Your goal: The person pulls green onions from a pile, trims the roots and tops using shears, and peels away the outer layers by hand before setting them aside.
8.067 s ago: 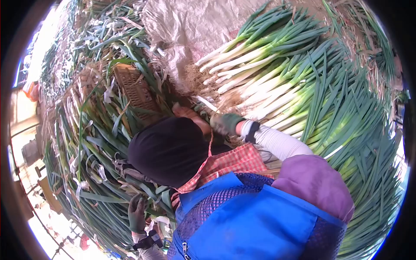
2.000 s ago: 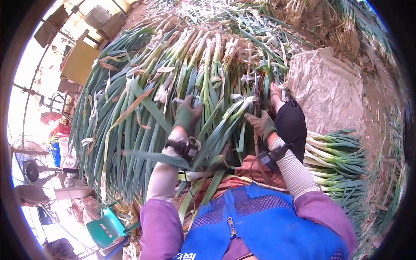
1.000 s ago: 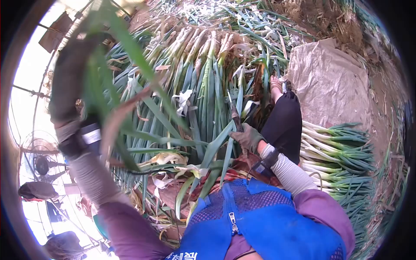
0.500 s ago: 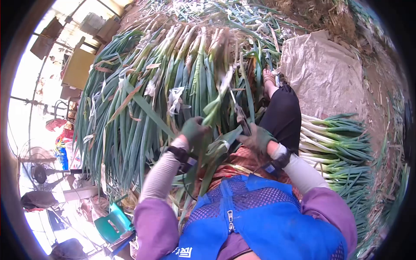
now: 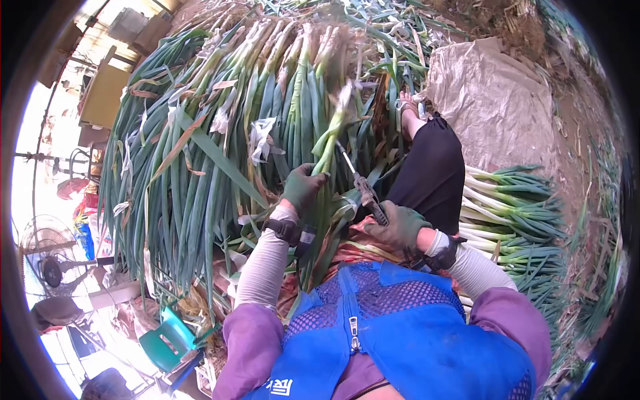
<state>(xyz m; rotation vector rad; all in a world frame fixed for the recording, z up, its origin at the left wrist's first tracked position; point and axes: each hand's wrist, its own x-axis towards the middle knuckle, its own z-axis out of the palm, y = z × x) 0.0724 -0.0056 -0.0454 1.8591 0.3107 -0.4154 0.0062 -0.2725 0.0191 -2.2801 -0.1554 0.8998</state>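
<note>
My left hand [image 5: 303, 187], in a dark green glove, is closed around the green stalk of a scallion [image 5: 328, 148], a large one. Its white end points up and away from me. In my right hand [image 5: 401, 228], also gloved, is an air blow gun [image 5: 364, 191] with a thin metal nozzle. The nozzle tip is close beside the scallion, just right of it. Beyond my left hand lies a big heap of unpeeled scallions [image 5: 220, 153], roots at the far side, with torn pale skins [image 5: 263, 139] on top.
Cleaned scallions [image 5: 513, 207] with white stems lie in a pile to my right. A pale woven sack [image 5: 490, 107] is spread beyond them. At left are a green plastic chair [image 5: 167, 340] and a fan [image 5: 50, 270]. My bent leg [image 5: 430, 163] is between the piles.
The air blow gun's nozzle, blurred before, has swung left toward the scallion. My left hand has risen slightly, and the view has shifted a little.
</note>
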